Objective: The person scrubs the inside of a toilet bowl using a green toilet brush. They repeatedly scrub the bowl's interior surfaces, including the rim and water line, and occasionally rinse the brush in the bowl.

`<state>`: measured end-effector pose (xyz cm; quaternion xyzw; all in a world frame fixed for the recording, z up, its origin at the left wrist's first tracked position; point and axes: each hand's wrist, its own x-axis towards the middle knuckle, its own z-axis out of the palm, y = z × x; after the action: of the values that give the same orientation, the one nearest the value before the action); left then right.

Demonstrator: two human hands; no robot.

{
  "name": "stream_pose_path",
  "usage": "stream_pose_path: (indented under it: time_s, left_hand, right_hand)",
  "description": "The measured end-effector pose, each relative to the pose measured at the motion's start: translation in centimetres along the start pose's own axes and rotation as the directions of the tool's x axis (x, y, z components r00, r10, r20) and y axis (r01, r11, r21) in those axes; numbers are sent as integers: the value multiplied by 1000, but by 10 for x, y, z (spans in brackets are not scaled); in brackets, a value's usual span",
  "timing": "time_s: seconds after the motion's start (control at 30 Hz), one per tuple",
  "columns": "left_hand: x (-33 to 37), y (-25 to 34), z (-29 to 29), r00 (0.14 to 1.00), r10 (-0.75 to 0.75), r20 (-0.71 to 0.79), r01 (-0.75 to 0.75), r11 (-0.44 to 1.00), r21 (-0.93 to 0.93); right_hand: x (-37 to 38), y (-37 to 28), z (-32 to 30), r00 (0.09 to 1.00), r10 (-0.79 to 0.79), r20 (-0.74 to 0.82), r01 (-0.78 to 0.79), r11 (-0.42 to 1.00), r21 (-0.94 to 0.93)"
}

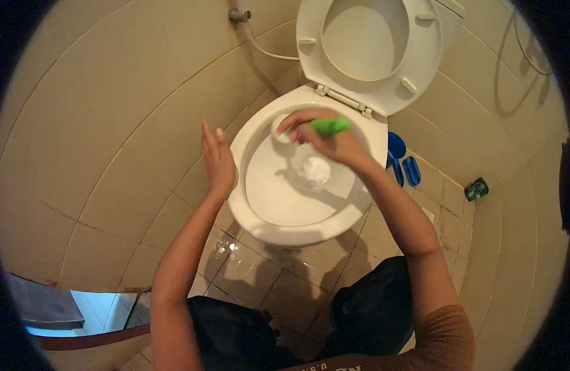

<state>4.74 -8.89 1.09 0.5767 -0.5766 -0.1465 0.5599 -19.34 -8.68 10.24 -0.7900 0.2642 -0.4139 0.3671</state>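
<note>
My right hand (335, 146) is closed around a brush with a green handle (332, 126), above the inside of the white toilet bowl (278, 232). The brush's pale, rounded head looks to be against the bowl's far-left inner wall, but motion smears it. White foam or churned water shows at the bottom of the bowl. My left hand (218, 162) is held up at the bowl's left rim, fingers stretched out and nothing in it. Whether its palm touches the rim or the tiled wall I cannot tell. The toilet seat (423, 54) stands raised behind the bowl.
A grey valve (239, 16) with a white hose (269, 55) is on the left wall. On the floor right of the toilet lie a blue dipper (396, 145), a small blue brush (411, 171) and a dark green container (476, 189). The floor tiles (235, 260) shine wet.
</note>
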Motion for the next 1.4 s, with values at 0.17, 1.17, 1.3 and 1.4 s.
stream_pose_path:
  time_s: [0.17,1.17,1.3,1.4]
  left_hand:
    - [-2,1,-1,999,-34,16,35,997,-71]
    - [1,13,3,982,115,153,-146,968,205]
    - [-6,31,-5,888,264,377,-405,839,365]
    - [-37,52,-20,701,212,681,-601,689,405]
  right_hand:
    - [-16,-33,15,966,-56,254,54,998,15]
    - [-14,-17,-65,840,542,31,-542,840,-24]
    - [-18,-21,-65,848,520,-100,-528,845,-89]
    - [-17,-30,-61,806,561,-191,-589,793,-155]
